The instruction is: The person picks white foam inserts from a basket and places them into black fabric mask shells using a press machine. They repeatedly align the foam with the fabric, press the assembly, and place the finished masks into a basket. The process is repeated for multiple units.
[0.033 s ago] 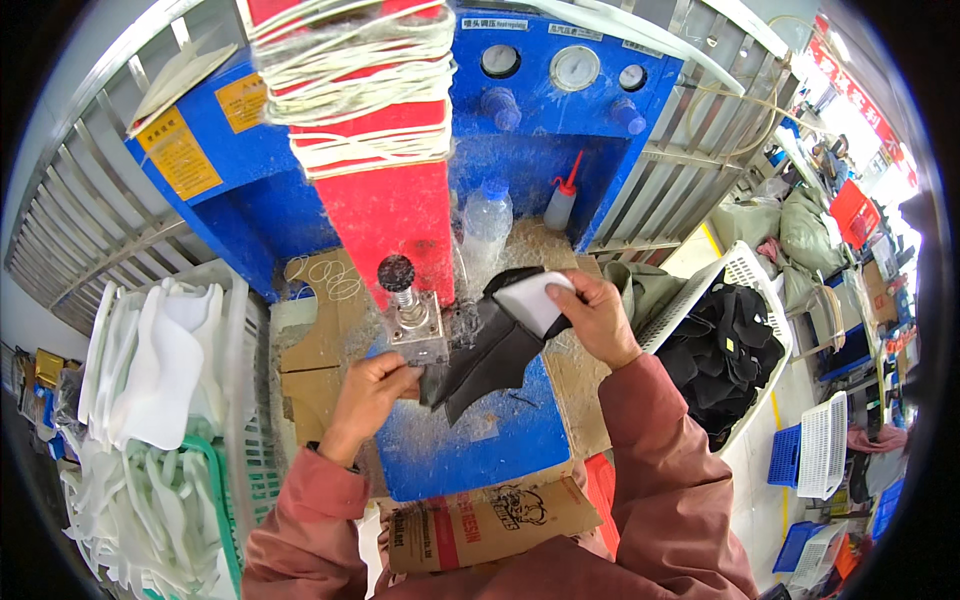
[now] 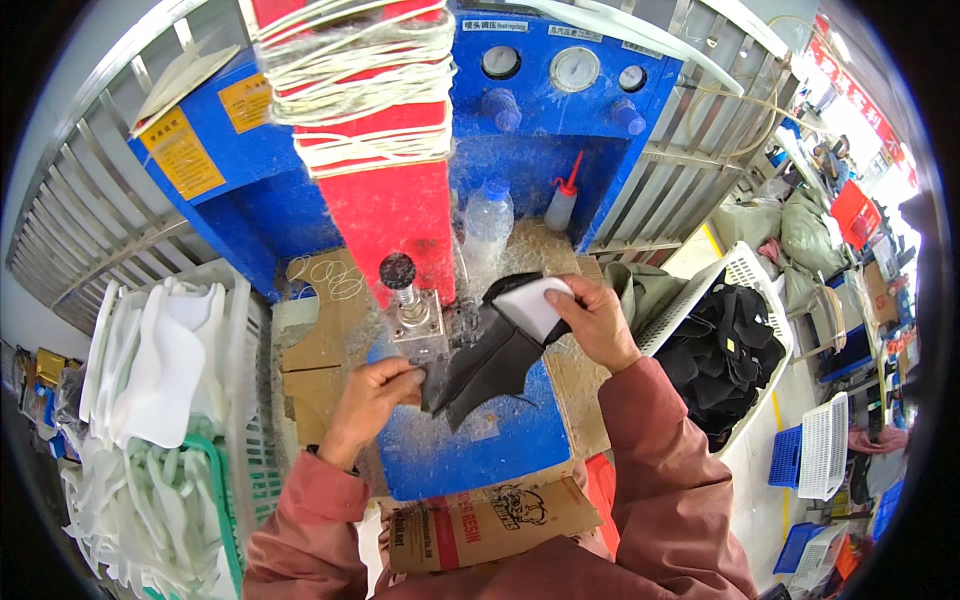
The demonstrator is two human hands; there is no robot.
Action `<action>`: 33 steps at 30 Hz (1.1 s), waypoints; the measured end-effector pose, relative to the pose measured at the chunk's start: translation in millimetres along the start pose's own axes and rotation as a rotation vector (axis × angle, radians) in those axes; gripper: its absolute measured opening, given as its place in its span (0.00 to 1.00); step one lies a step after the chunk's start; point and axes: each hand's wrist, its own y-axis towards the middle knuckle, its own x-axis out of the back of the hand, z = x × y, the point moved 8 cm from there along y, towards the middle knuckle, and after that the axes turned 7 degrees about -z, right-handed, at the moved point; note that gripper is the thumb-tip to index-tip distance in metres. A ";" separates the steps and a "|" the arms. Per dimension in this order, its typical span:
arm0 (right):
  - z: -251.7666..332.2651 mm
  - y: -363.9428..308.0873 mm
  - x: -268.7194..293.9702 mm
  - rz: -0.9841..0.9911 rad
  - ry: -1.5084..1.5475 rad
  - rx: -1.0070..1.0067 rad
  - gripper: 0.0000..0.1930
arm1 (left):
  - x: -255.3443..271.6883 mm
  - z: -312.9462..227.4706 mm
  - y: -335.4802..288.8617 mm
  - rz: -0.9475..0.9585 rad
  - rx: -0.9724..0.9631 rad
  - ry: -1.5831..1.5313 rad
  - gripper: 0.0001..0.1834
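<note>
A black stitched fabric piece (image 2: 490, 360) with a smooth white panel (image 2: 532, 306) at its upper right end is stretched between my hands over a blue work plate (image 2: 540, 440). My right hand (image 2: 597, 325) grips that end, thumb on the white panel and fingers behind it. My left hand (image 2: 375, 400) is closed, fingertips pinching the piece's left end beside a clear block under the machine's metal head (image 2: 414, 320). The piece's left end lies close to this head; whether it touches is hidden. A pointed corner of black fabric hangs down over the plate.
A red machine arm (image 2: 385, 220) wound with white cord rises ahead. Behind it stand a plastic bottle (image 2: 488, 225) and a red-tipped squeeze bottle (image 2: 562, 205). A left crate (image 2: 236, 350) holds white shaped pieces; a right white basket (image 2: 785, 330) holds black pieces.
The black piece has shifted slightly, its hanging corner a little lower and to the right. Both hands have barely moved and keep their grip.
</note>
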 end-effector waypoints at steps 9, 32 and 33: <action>14.8 -33.0 -17.4 0.201 -0.018 -0.002 0.10 | -3.8 31.2 -38.0 0.089 0.145 -0.485 0.23; 4.3 20.2 -68.8 0.500 -0.117 -0.126 0.14 | 6.6 48.6 -57.3 -0.109 0.159 -0.766 0.04; 2.1 23.6 -72.3 0.523 -0.100 -0.148 0.14 | 6.6 49.3 -59.4 -0.125 0.158 -0.776 0.04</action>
